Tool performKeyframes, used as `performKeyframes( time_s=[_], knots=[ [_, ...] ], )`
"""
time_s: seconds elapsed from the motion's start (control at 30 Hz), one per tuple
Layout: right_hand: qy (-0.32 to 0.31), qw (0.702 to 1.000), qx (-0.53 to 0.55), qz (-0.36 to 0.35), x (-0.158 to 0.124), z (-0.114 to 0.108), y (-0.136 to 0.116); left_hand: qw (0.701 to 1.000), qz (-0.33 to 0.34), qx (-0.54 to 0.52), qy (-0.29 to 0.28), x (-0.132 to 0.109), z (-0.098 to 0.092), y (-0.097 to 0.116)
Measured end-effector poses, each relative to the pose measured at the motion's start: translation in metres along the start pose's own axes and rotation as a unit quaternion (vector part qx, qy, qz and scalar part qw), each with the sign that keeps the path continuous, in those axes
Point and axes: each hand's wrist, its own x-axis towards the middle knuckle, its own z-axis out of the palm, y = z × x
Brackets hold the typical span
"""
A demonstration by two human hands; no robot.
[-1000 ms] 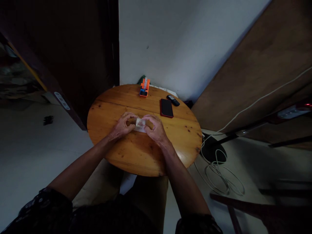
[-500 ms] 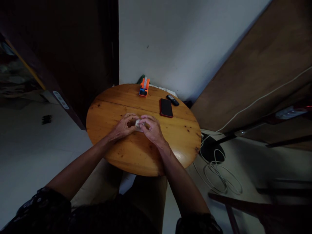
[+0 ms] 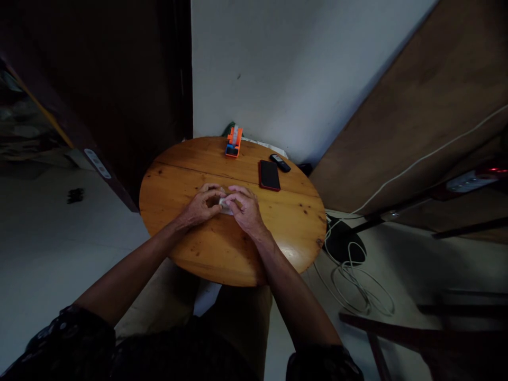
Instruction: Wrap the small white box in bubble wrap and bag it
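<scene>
A small whitish object (image 3: 225,205) lies between my hands over the middle of a round wooden table (image 3: 222,259); its kind is too small and covered to make out. My left hand (image 3: 204,205) curls in from the left, thumb and fingers pinched at the object's left end. From the right, my right hand (image 3: 246,209) bends its fingers and thumb onto the same object. Part of the object is hidden beneath the fingers.
An orange tape dispenser (image 3: 234,142) stands near the table's far edge. To its right lie a smartphone in a red case (image 3: 269,175) and a small black keypad phone (image 3: 280,162). A coiled white cable (image 3: 353,280) rests on the floor at the right.
My right hand's fingers have shifted slightly left over the whitish object and cover more of it. My left hand stays almost still. The whole view has moved a little.
</scene>
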Motion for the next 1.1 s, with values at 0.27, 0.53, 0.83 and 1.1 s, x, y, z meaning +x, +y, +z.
performKeyframes(
  time_s=[0.27, 0.53, 0.83, 1.1],
  knots=[
    [-0.021, 1.0, 0.006, -0.001, 0.001, 0.002, 0.002, 1.0, 0.003, 0.023, 0.014, -0.001, 0.002, 0.001],
    [-0.023, 0.998, 0.065, -0.007, 0.002, -0.002, 0.0, 1.0, -0.003, 0.014, 0.018, 0.0, 0.003, 0.0],
    [0.127, 0.975, 0.141, 0.118, 0.004, -0.012, 0.016, 1.0, -0.006, -0.003, -0.001, 0.0, 0.0, 0.008],
    [0.081, 0.971, 0.182, 0.136, 0.004, -0.013, 0.017, 0.998, -0.052, -0.008, 0.022, 0.001, -0.01, 0.006]
  ],
)
